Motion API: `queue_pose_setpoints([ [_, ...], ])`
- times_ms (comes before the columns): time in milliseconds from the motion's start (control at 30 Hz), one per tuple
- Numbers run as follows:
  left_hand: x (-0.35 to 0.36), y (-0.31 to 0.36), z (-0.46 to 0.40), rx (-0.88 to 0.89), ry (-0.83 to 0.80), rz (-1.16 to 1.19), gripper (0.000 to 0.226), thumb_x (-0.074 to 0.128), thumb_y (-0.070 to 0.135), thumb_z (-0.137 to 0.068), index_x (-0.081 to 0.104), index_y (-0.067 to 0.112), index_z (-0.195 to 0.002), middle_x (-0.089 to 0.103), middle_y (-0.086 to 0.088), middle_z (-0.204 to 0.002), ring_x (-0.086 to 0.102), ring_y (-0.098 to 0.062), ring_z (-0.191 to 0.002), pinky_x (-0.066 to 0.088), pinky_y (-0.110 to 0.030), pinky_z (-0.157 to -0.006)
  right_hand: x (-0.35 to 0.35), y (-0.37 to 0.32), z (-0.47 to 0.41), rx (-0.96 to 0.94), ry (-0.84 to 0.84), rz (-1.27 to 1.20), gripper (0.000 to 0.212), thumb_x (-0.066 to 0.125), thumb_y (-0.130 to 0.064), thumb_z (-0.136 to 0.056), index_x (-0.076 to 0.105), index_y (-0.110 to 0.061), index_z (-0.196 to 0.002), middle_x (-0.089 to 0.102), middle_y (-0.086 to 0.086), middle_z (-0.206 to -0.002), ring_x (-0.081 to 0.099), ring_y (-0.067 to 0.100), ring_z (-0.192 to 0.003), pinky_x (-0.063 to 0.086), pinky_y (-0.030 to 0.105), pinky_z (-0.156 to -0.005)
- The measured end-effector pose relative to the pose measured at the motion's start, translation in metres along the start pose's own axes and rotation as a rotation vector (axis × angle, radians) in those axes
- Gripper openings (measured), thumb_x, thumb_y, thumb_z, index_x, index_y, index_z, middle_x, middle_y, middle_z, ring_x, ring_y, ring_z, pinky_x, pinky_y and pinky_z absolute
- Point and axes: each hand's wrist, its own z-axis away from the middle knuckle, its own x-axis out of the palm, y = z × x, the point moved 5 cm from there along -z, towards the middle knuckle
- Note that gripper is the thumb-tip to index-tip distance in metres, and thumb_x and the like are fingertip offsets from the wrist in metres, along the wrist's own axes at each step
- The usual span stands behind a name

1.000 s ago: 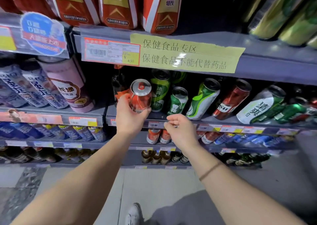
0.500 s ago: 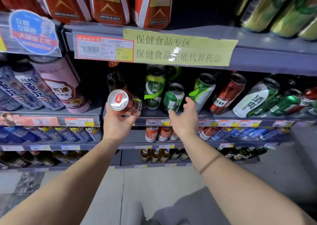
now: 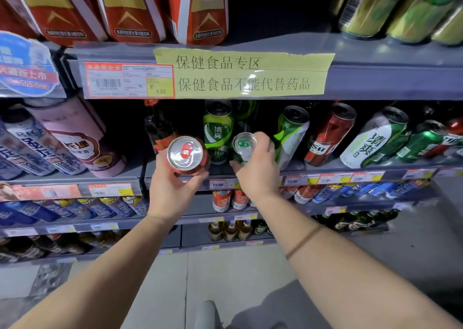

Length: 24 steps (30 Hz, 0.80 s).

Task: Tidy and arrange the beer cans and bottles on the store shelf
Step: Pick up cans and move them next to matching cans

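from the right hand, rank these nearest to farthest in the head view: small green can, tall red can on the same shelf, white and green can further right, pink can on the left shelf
1. small green can: gripped in the right hand.
2. tall red can: same shelf, to its right.
3. white and green can: further right again.
4. pink can: on the left shelf section, beyond the left hand and its red can.

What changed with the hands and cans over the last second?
The left hand pulled the red can off the shelf and tipped its top toward the camera. The right hand left the shelf edge and gripped the short green can. The other cans stayed put.
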Motion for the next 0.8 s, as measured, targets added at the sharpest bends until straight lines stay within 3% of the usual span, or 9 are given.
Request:
queue_pose_setpoints([
  [67,0.004,0.012,0.006,0.042,-0.02,0.033,0.069,0.087,0.019,-0.069,0.042,0.031,-0.121,0.051,0.028,-0.11,0.052,0.017,-0.101,0.039,-0.003,-0.086,-0.004,0.006,0.01,0.023,0.021,-0.154,0.068,0.077,-0.027,-0.079,0.035,-0.028,-0.132,0.05,-0.002,-0.128,0.059,0.025,-0.097,0.043,0.03,-0.073],
  [167,0.017,0.03,0.015,0.109,-0.099,0.03,0.069,0.088,0.018,-0.068,0.048,0.021,-0.125,0.052,0.021,-0.112,0.048,0.022,-0.104,0.035,0.001,-0.084,-0.024,0.018,0.025,0.08,0.161,-0.316,0.071,0.082,-0.027,-0.072,0.041,-0.03,-0.13,0.056,-0.008,-0.124,0.056,0.014,-0.1,0.045,0.028,-0.079],
  [333,0.058,0.058,0.014,0.1,-0.156,0.052,0.067,0.087,0.025,-0.069,0.05,0.017,-0.125,0.053,0.021,-0.106,0.057,-0.004,-0.104,0.044,-0.017,-0.087,-0.06,0.05,0.033,0.173,0.302,-0.349,0.084,0.086,-0.027,-0.065,0.044,-0.026,-0.138,0.054,-0.005,-0.134,0.052,0.013,-0.122,0.042,0.026,-0.096],
  [400,0.07,0.065,0.012,0.076,-0.153,0.067,0.067,0.085,0.029,-0.071,0.049,0.018,-0.126,0.052,0.019,-0.107,0.052,0.0,-0.104,0.038,-0.014,-0.087,-0.071,0.064,0.035,0.166,0.31,-0.338,0.08,0.085,-0.029,-0.064,0.047,-0.025,-0.134,0.056,-0.004,-0.129,0.053,0.014,-0.119,0.046,0.033,-0.099],
  [500,0.083,0.074,0.014,0.082,-0.164,0.066,0.071,0.086,0.032,-0.07,0.049,0.017,-0.128,0.053,0.015,-0.11,0.048,0.006,-0.102,0.033,-0.009,-0.085,-0.087,0.084,0.038,0.166,0.32,-0.371,0.073,0.086,-0.024,-0.064,0.049,-0.024,-0.128,0.056,-0.003,-0.123,0.054,0.013,-0.113,0.045,0.03,-0.098],
  [667,0.119,0.087,0.036,0.063,-0.315,0.079,0.069,0.087,0.035,-0.066,0.046,0.028,-0.122,0.06,0.015,-0.108,0.062,-0.015,-0.101,0.05,-0.033,-0.086,-0.111,0.116,0.041,0.253,0.325,-0.375,0.075,0.085,-0.019,-0.066,0.047,-0.021,-0.131,0.056,-0.004,-0.121,0.051,0.01,-0.109,0.041,0.021,-0.096],
  [733,0.138,0.097,0.045,0.056,-0.363,0.098,0.067,0.088,0.033,-0.067,0.046,0.034,-0.119,0.06,0.019,-0.107,0.063,-0.012,-0.096,0.05,-0.032,-0.08,-0.123,0.13,0.043,0.266,0.348,-0.367,0.075,0.085,-0.018,-0.066,0.047,-0.019,-0.131,0.056,-0.004,-0.119,0.051,0.008,-0.105,0.037,0.012,-0.089],
  [800,0.157,0.109,0.054,0.044,-0.38,0.118,0.064,0.088,0.029,-0.067,0.044,0.036,-0.112,0.06,0.022,-0.101,0.063,0.003,-0.088,0.047,-0.019,-0.075,-0.139,0.147,0.044,0.269,0.37,-0.338,0.074,0.085,-0.019,-0.066,0.048,-0.019,-0.13,0.056,-0.004,-0.116,0.052,0.008,-0.103,0.035,0.01,-0.083],
])
